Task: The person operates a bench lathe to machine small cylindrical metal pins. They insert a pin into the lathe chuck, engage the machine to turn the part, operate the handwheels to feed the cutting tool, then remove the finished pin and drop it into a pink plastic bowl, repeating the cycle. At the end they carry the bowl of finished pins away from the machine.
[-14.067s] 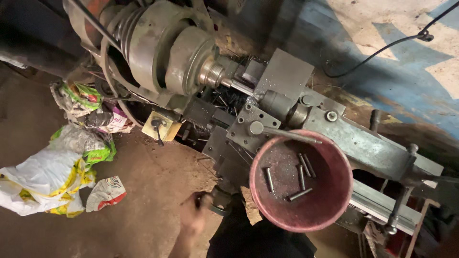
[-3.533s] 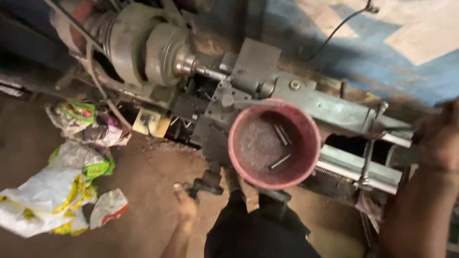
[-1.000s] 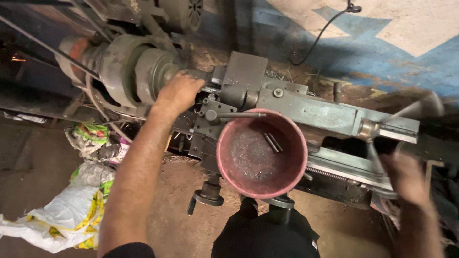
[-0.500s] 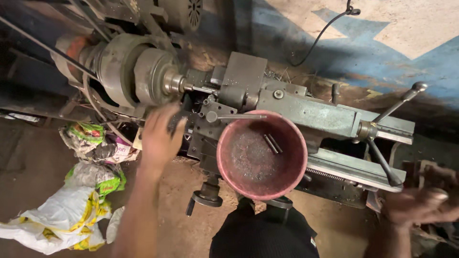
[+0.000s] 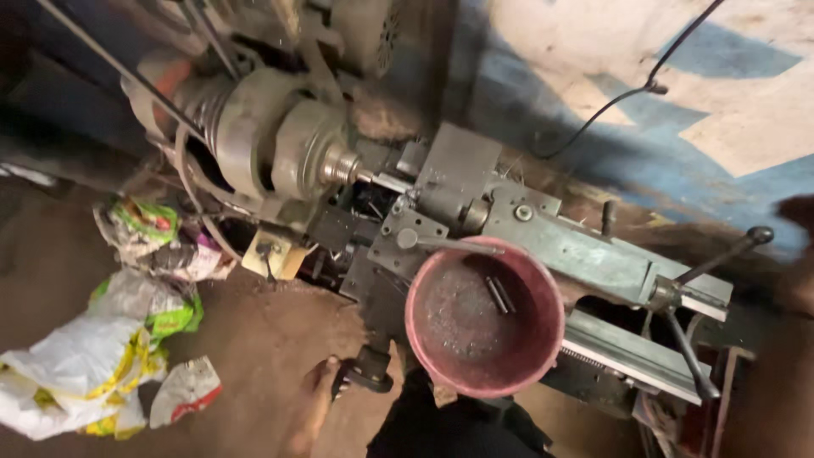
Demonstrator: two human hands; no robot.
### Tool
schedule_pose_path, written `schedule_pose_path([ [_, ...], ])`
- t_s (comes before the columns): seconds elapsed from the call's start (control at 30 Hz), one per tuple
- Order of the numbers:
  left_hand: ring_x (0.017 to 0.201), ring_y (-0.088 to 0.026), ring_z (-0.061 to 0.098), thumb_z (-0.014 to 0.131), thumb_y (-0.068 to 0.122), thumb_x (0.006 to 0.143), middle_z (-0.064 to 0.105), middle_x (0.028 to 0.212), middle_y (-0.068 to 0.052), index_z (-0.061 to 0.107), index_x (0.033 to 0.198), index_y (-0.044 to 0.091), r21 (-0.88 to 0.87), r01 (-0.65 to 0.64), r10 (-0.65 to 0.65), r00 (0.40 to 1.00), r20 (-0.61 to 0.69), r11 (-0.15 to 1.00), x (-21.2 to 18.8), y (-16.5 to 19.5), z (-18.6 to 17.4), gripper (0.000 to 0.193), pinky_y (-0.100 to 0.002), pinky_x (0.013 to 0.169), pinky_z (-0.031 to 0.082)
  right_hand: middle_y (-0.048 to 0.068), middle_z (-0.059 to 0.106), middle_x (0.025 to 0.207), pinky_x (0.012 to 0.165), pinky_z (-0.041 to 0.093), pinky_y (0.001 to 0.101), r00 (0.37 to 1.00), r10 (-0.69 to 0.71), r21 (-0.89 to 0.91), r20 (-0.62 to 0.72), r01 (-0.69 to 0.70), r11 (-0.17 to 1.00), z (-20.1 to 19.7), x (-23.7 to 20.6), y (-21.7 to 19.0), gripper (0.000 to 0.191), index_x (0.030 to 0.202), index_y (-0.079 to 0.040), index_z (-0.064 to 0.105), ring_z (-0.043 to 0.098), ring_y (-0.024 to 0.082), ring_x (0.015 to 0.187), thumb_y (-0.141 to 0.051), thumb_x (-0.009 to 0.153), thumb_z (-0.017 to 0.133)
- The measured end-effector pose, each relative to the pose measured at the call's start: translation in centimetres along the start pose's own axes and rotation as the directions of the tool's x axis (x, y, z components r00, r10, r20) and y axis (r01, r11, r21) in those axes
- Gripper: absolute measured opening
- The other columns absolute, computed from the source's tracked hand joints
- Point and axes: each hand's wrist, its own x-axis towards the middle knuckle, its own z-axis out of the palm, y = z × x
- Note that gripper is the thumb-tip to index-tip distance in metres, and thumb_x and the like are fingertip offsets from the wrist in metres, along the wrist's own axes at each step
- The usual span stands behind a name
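Resting at the hand wheel (image 5: 370, 373) low on the lathe (image 5: 475, 212), left hand (image 5: 312, 405) (grip too blurred to judge, cannot tell). Right hand out of sight. Lying diagonally, two metal rods (image 5: 499, 294) inside the red bowl (image 5: 424, 339).

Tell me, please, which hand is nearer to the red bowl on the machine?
Left. The left hand is just below and left of the red bowl, by a black knob. The right hand is a blur at the far right edge.
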Motion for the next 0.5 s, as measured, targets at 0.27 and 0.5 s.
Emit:
schedule_pose_path([
  [0.27, 0.060, -0.014, 0.060, 0.062, 0.054, 0.092, 0.064, 0.070, -0.005, 0.074, 0.109, -0.004, -0.093, 0.111, -0.092, 0.979, 0.184, 0.990, -1.2, 1.4, 0.8, 0.061, -0.029, 0.056, 0.049, 0.015, 0.069, 0.086, 0.068, 0.046, 0.0374, 0.862, 0.116, -0.401, 0.494, 0.107, 0.910, 1.0, -19.2, 0.9, 0.033, 0.087, -0.002, 0.068, 0.065, 0.025, 0.078, -0.022, 0.108, 0.051],
  [0.5, 0.061, -0.012, 0.060, 0.061, 0.054, 0.093, 0.066, 0.071, -0.005, 0.073, 0.098, -0.003, -0.030, 0.000, 0.007, 0.974, 0.228, 1.000, -1.0, 0.0, 0.3, 0.059, -0.028, 0.057, 0.050, 0.001, 0.056, 0.075, 0.064, 0.037, 0.0265, 0.927, 0.207, 0.379, 0.313, -0.321, 0.868, 1.8, -20.2, -1.4, 0.053, 0.086, 0.000, 0.058, 0.048, 0.009, 0.069, -0.041, 0.118, 0.049],
])
